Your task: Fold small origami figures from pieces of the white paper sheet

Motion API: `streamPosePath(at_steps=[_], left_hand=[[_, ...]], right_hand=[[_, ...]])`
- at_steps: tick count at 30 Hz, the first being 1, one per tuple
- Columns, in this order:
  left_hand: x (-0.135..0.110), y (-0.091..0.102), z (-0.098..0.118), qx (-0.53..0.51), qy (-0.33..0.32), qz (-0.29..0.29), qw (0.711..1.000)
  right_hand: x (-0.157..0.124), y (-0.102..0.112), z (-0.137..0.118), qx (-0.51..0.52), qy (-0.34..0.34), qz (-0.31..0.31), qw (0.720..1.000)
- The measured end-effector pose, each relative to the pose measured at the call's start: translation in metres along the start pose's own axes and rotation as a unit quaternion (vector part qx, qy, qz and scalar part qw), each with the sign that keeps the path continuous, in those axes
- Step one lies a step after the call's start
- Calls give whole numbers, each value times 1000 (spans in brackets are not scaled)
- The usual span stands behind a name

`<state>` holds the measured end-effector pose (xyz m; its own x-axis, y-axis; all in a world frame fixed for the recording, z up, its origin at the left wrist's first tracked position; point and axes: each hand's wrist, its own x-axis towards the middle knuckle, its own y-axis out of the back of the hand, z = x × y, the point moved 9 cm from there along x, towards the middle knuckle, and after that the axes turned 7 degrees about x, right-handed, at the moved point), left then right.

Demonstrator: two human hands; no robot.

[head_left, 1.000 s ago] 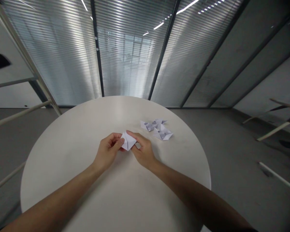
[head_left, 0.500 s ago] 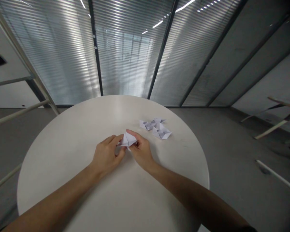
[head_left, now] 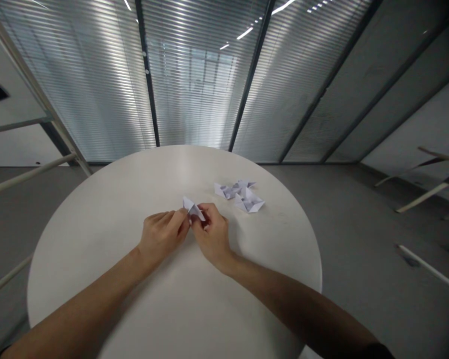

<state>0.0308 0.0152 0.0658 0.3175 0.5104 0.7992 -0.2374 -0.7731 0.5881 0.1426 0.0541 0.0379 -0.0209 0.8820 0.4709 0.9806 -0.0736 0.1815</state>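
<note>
A small folded piece of white paper (head_left: 192, 207) is pinched between both my hands above the middle of a round white table (head_left: 97, 239). My left hand (head_left: 160, 239) has its fingers closed on the paper's left side. My right hand (head_left: 211, 234) grips the paper's right side with thumb and fingers curled round it. Only the paper's upper point shows; the rest is hidden by my fingers.
Folded white paper shapes (head_left: 241, 195) lie in a small heap on the table, just right of and beyond my hands. Behind the table stands a glass wall with blinds (head_left: 194, 80). Grey floor (head_left: 377, 249) surrounds the table, with light rods lying at the right.
Both hands have closed in tighter on the paper, which now looks smaller and more folded up, its point turned upward and left. The hands shifted slightly left.
</note>
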Motion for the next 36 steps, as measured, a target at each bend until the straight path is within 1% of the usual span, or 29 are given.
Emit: streamPosePath(at_steps=[2,4,7,9,12,15,17,18,19,21,23,25,26,27,29,31,33,34,35,36], left_hand=[[-2,-4,-8,-13,52,-17,998],[-3,-7,-13,-19,88,-24,996],[-3,-8,-15,-44,103,-22,993],[-1,-12,-11,-57,81,-45,994],[1,-21,-2,-56,25,-95,994],[3,-25,8,-41,-29,-123,991],[3,-28,13,-44,-41,-141,988],[3,-29,14,-48,-37,-147,987],[3,-30,14,-52,-28,-150,987],[3,-30,11,-46,7,-136,990],[2,-28,2,-47,61,-104,992],[0,-27,-12,-97,132,-84,983],[-2,-29,-20,-146,170,-83,971],[-5,-32,-27,-207,205,-88,953],[-8,-41,-37,-334,260,-102,900],[-9,-48,-41,-439,284,-123,843],[-10,-55,-40,-510,291,-148,796],[-11,-58,-39,-532,294,-157,779],[-12,-60,-40,-544,300,-159,767],[-13,-62,-40,-548,308,-156,762]], right_hand=[[1,-1,1,2,4,-2,1000],[2,-1,-1,7,11,-6,1000],[5,1,-2,16,9,-8,1000],[8,2,2,20,-4,-4,1000],[12,1,11,22,-26,-3,999],[15,1,20,12,-31,12,999],[15,2,23,-4,-20,20,1000],[15,3,24,-12,-13,24,1000],[15,3,24,-18,-6,26,999],[16,5,25,-15,-6,31,999],[16,7,27,0,-14,30,999],[17,6,28,27,-15,8,999],[18,4,28,44,-14,-9,999],[18,2,29,66,-16,-27,997],[19,0,33,121,-33,-58,990],[21,0,39,172,-62,-67,981],[23,0,43,212,-89,-71,971],[24,0,44,227,-97,-78,966],[25,-1,43,238,-102,-87,962],[25,-2,42,244,-102,-98,960]])
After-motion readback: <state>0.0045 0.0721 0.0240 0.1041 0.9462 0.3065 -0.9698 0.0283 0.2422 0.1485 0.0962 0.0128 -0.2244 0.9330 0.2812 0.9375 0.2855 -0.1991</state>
